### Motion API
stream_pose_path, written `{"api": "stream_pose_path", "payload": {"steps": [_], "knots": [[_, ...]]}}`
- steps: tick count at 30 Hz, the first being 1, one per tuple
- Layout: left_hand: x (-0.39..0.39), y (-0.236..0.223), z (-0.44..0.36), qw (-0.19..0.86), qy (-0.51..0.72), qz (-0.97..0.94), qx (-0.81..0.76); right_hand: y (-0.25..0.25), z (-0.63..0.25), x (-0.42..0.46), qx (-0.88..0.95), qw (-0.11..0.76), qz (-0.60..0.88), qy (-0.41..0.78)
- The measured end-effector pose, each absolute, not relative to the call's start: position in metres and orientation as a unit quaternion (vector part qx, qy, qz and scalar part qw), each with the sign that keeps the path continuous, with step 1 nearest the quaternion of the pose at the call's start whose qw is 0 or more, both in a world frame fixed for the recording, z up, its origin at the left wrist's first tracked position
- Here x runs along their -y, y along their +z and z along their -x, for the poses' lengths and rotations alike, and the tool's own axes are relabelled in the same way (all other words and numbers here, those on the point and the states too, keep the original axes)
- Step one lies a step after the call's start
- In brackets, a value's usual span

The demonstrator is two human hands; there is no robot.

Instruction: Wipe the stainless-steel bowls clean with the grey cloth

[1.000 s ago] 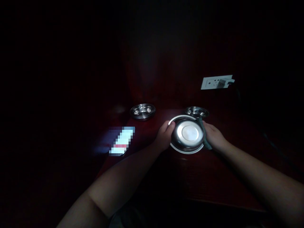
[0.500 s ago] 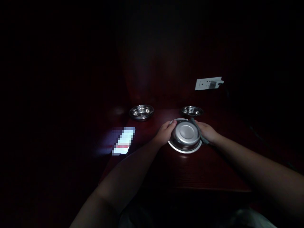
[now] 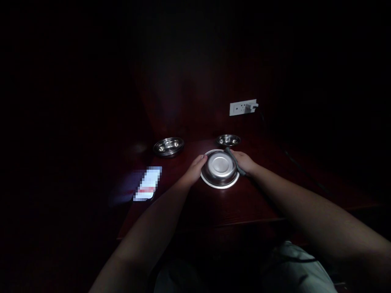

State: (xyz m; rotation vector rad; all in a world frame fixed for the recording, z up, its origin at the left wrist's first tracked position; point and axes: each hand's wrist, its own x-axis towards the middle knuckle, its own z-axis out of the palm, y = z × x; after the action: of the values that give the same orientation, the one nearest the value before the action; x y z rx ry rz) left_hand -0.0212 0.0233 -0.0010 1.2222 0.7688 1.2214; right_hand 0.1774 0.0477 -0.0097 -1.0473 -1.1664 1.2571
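A shiny steel bowl [image 3: 220, 169], bottom side toward me, is held between my two hands over the dark red table. My left hand [image 3: 196, 167] grips its left rim, thumb on the outer wall. At the right rim my right hand [image 3: 244, 162] is closed on a dark grey-green cloth [image 3: 237, 162], which lies pressed against the bowl's side. The fingers of both hands are partly hidden behind the bowl and cloth.
Nested steel bowls [image 3: 168, 147] stand at the back left, and another steel bowl [image 3: 228, 140] at the back right. A lit phone [image 3: 148, 185] lies near the table's left edge. A wall socket [image 3: 243, 107] holds a plug with a cable. Surroundings are very dark.
The whole view has shifted, so most things appear further left. Both hands still hold the bowl, which looks slightly turned and a little higher; the cloth stays at its right side.
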Motion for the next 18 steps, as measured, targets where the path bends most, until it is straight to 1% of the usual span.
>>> {"api": "stream_pose_path", "payload": {"steps": [2,5,12,18], "knots": [[-0.022,-0.003,0.02,0.597,0.53,-0.511,-0.319,-0.01,-0.176,-0.049,0.481,0.555,0.437,0.519],[-0.022,-0.003,0.022,0.654,0.511,-0.445,-0.336,-0.013,-0.175,-0.052,0.463,0.593,0.432,0.498],[-0.026,-0.005,0.015,0.621,0.534,-0.427,-0.383,-0.018,-0.167,-0.068,0.423,0.663,0.447,0.427],[-0.037,-0.008,-0.009,0.604,0.617,-0.335,-0.377,-0.021,-0.158,-0.075,0.446,0.658,0.448,0.41]]}}
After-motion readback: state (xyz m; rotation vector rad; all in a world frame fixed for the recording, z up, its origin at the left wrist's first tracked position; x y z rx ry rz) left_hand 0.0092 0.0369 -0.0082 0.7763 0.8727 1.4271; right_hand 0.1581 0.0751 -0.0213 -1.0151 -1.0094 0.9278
